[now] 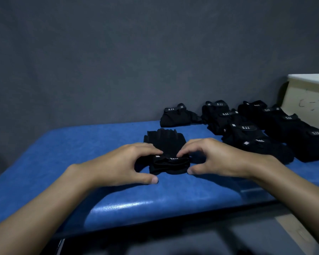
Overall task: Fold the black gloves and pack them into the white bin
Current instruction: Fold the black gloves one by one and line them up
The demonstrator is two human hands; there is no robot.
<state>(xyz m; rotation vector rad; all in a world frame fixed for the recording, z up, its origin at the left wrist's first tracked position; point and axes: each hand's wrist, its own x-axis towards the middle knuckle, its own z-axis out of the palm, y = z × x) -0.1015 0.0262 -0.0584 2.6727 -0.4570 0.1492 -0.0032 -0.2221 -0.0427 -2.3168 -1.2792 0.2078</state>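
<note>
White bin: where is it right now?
In the head view the white bin sits at the far right edge, partly cut off, just beyond the rows of black gloves on the blue table.

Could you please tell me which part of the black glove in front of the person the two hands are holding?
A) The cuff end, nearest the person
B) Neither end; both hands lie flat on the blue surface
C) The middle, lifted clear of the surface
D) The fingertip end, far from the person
A: the left hand and the right hand both pinch the near cuff end of the black glove, whose fingers point away.
</note>
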